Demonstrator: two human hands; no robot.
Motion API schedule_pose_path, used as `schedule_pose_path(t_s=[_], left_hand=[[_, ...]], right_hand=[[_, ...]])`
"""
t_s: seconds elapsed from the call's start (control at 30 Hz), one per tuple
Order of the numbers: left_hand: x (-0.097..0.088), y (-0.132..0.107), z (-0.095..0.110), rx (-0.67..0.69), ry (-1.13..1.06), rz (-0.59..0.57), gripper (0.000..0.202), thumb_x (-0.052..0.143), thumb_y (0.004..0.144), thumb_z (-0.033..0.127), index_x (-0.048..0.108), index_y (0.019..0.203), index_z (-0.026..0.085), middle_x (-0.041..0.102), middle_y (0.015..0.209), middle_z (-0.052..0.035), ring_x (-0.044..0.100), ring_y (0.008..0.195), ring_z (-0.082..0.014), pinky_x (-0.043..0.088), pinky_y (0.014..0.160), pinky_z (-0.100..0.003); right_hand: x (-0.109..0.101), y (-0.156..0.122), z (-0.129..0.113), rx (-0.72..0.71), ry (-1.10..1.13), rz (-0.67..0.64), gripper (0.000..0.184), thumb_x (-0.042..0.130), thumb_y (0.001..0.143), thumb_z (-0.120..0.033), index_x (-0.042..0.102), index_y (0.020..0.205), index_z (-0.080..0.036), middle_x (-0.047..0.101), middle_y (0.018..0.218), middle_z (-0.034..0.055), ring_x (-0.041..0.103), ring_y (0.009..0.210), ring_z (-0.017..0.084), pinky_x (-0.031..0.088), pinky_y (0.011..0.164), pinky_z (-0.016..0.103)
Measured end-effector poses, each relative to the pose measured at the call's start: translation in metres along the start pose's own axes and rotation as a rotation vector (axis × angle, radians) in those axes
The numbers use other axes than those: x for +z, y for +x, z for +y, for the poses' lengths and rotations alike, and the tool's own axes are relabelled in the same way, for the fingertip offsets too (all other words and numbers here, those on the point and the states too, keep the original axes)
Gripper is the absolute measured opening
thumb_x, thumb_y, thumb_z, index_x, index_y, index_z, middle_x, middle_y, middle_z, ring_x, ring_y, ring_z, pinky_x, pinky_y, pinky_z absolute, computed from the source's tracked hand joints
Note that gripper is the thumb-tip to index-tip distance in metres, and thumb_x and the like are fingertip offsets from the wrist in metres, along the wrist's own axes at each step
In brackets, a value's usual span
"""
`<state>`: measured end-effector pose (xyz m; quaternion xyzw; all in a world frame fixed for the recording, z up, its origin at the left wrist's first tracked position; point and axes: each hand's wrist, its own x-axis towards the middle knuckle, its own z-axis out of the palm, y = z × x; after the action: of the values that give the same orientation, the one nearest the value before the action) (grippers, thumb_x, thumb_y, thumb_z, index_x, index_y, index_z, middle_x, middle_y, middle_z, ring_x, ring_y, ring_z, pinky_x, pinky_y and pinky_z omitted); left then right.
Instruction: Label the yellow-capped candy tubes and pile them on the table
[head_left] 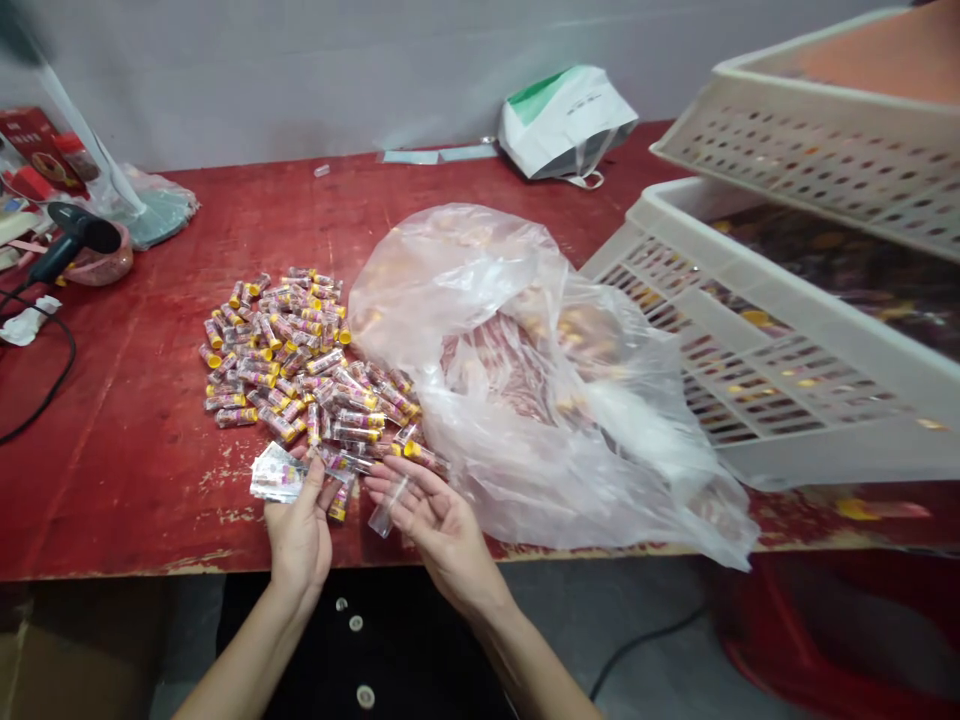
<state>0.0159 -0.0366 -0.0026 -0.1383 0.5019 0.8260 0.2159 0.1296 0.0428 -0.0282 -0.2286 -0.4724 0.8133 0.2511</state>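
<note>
Now — left hand [300, 535] grips printed sleeves [277, 473], right hand [435, 530] pinches a clear tube [388, 508].

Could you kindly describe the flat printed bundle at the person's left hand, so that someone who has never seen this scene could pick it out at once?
On the red table, find the heap of yellow-capped printed tubes. Just below the heap, the left hand pinches a small fanned stack of flat printed slips; unlike the round tubes, these lie thin and flat.
</note>
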Motion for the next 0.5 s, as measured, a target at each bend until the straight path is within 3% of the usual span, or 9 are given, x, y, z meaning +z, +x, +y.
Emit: schedule_pose_path(t_s=[0.1, 0.23, 0.5], left_hand=[[0.000, 0.001, -0.002, -0.029, -0.007, 0.011, 0.037, 0.087, 0.060, 0.018, 0.069, 0.092, 0.018, 0.072, 0.096, -0.0018, 0.068, 0.086, -0.0145, 0.053, 0.069, -0.023], [-0.002, 0.000, -0.004, -0.038, -0.003, -0.002, 0.037, 0.087, 0.060, 0.019, 0.069, 0.093, 0.018, 0.073, 0.094, -0.0028, 0.068, 0.086, -0.0163, 0.054, 0.070, -0.025], [-0.027, 0.004, 0.009, 0.023, -0.003, 0.097, 0.036, 0.087, 0.060, 0.019, 0.069, 0.090, 0.019, 0.073, 0.091, 0.0003, 0.068, 0.087, -0.0137, 0.054, 0.074, -0.023]], right_hand=[[0.000, 0.003, 0.004, 0.032, 0.056, 0.042, 0.040, 0.079, 0.076, -0.036, 0.063, 0.110, -0.022, 0.068, 0.113, 0.0096, 0.070, 0.103, 0.025, 0.054, 0.097, 0.047], [0.002, 0.005, 0.009, 0.045, 0.107, 0.043, 0.050, 0.076, 0.079, -0.038, 0.058, 0.123, -0.025, 0.068, 0.106, 0.0084, 0.071, 0.092, 0.023, 0.061, 0.083, 0.043], [-0.007, 0.015, 0.007, 0.052, -0.045, -0.020, 0.037, 0.073, 0.082, -0.036, 0.061, 0.114, -0.023, 0.065, 0.100, 0.0055, 0.068, 0.093, 0.019, 0.059, 0.085, 0.038]])
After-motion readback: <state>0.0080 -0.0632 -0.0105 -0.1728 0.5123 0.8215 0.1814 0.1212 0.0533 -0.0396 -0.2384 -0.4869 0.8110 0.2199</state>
